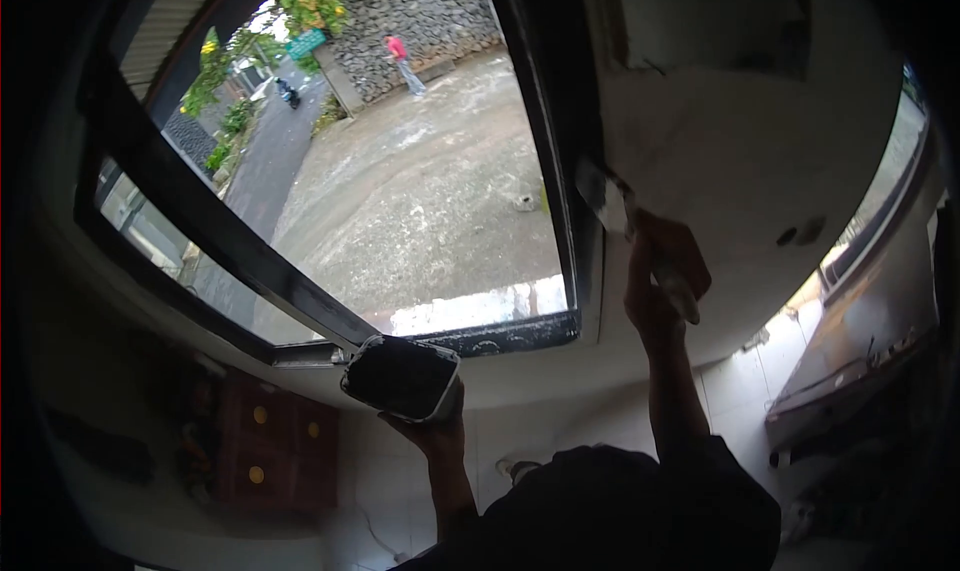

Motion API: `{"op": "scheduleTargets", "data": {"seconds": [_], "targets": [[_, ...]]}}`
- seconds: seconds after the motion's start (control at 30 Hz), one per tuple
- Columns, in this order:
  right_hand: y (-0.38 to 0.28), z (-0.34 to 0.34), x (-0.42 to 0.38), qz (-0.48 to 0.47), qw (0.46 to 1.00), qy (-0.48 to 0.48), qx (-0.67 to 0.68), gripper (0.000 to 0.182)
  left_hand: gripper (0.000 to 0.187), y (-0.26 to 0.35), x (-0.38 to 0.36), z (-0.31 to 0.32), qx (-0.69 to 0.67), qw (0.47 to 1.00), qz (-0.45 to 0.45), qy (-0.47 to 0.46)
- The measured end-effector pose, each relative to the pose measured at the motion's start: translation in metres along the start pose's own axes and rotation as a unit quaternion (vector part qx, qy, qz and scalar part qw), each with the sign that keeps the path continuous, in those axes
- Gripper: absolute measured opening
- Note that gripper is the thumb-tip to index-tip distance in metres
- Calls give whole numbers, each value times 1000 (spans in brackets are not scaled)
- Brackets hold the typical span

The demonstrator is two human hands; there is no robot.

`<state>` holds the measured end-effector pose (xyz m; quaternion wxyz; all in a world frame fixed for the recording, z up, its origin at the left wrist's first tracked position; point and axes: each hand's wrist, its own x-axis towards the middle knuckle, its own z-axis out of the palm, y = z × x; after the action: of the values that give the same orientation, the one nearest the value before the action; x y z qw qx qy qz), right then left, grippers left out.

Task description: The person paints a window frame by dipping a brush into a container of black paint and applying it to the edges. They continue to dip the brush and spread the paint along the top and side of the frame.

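My left hand (pixel 437 431) is closed around a squarish paint container (pixel 402 377) from below. Its inside looks black, with pale smears along the rim. In my right hand (pixel 665 266) is a paintbrush (pixel 610 203), gripped by its pale handle. The bristles touch or nearly touch the right side of the black window frame (pixel 563 161); the exact contact is too dark to tell. The container is just in front of the frame's lower rail, near where an angled dark bar (pixel 250 241) meets it.
A pale wall (pixel 740 161) with a socket or switch (pixel 800 233) lies right of the window. A reddish-brown drawer cabinet (pixel 280 441) stands at lower left, dark furniture (pixel 850 361) at right. Outside, a person in a red top (pixel 398 56) and a motorbike (pixel 288 93) are on the road side.
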<state>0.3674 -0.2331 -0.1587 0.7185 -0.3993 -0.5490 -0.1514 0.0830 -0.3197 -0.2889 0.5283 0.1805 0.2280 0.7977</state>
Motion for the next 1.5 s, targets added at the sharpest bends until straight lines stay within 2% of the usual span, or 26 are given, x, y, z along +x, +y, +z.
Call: {"op": "scheduleTargets", "data": {"seconds": [0.07, 0.2, 0.37, 0.4, 0.47, 0.5, 0.53, 0.63, 0.7, 0.83, 0.9, 1.0, 1.07, 1.1, 1.13, 1.17, 1.2, 1.27, 1.33, 1.4, 1.43, 1.47, 1.5], "targets": [[0, 1, 15, -98, 994, 54, 9, 13, 72, -1, -3, -9, 11, 1000, -23, 17], [23, 7, 5, -45, 998, 4, 34, 14, 74, -4, 1, -13, 3, 1000, -18, 16], [19, 7, 6, -120, 988, 90, 30, 12, 80, -6, 6, -22, -4, 1000, -21, -3], [20, 9, 7, -117, 989, 91, 28, 12, 82, -6, 8, -23, 1, 999, -26, -19], [27, 13, 11, -72, 995, 29, 55, 11, 85, -5, 11, -22, 5, 999, -39, -24], [32, 17, 11, -121, 989, 60, 61, 12, 85, -5, 15, -20, 0, 999, -36, -23], [31, 16, 12, -126, 988, 66, 61, 12, 85, -6, 21, -17, -7, 999, -31, -21], [28, 13, 12, -102, 992, 68, 43, 13, 85, -6, 36, -19, 17, 998, -11, -67], [31, 19, 16, -126, 985, 92, 68, 16, 84, -9, 39, -12, 14, 998, -18, -55], [32, 15, 17, -124, 987, 79, 58, 18, 80, -10, 44, 3, 19, 998, -29, -46], [21, 6, 18, -107, 993, 53, 12, 18, 80, -12, 46, 4, 19, 999, -33, -36], [16, 6, 22, -107, 991, 73, 38, 19, 79, -15, 49, 0, 11, 999, -27, -25], [21, 12, 21, -108, 991, 55, 47, 19, 79, -15, 50, 1, 92, 996, 1, 19], [24, 17, 24, -109, 992, 42, 52, 20, 79, -15, 50, -1, 80, 997, 11, 19], [26, 19, 24, -126, 989, 43, 64, 20, 79, -17, 50, -3, 38, 999, -5, -22], [24, 17, 20, -102, 994, 14, 21, 20, 79, -20, 54, -4, -8, 998, -18, -66], [23, 14, 15, -78, 997, -19, -22, 21, 79, -26, 57, -6, -25, 997, 0, -66], [14, 10, 5, -48, 999, -23, -5, 13, 80, -31, 54, -13, 118, 992, 43, 21], [3, -2, 8, 56, 997, -49, 33, 16, 82, -28, 49, -8, 50, 999, 13, 8], [7, 5, 12, -25, 999, 38, 23, 18, 80, -23, 48, -4, -49, 999, -9, -12], [13, 8, 18, -85, 994, 61, -42, 21, 80, -25, 49, -7, -59, 998, 5, -4], [13, 13, 18, -93, 994, 53, -34, 21, 80, -28, 52, -13, -31, 999, 11, -8], [14, 16, 17, -39, 999, 6, -33, 22, 80, -32, 51, -19, -2, 1000, 12, -13]]}}
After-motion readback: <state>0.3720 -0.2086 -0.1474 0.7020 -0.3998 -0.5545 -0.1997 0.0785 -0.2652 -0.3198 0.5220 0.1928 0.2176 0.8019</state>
